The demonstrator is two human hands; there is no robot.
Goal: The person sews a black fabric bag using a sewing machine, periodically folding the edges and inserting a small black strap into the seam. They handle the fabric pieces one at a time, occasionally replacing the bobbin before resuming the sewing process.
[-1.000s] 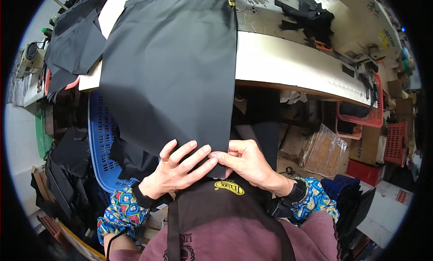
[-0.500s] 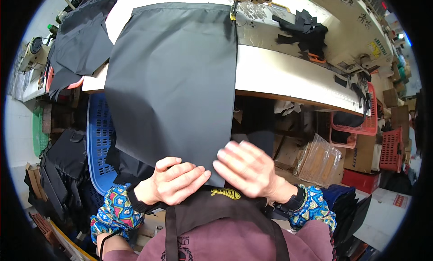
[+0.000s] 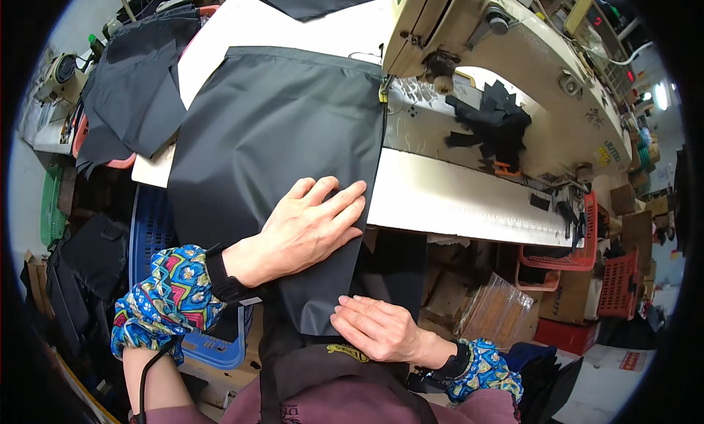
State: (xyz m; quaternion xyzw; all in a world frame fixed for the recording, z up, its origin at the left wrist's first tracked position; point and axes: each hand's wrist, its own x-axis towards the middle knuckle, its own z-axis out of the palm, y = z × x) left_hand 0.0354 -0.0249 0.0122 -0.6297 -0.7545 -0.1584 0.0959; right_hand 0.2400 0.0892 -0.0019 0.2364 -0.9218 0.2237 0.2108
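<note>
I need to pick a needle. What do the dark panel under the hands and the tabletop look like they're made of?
The dark panel looks like a thin woven synthetic, perhaps nylon: a faint sheen and soft, shallow creases. The left hand lies flat on it; the right hand is at its lower edge. The tabletop looks like smooth white laminate, though that's uncertain.

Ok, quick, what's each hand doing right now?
Left hand: open, flat, palm down on the black fabric panel.
Right hand: open, fingers resting at the panel's lower corner, gripping nothing.
</note>
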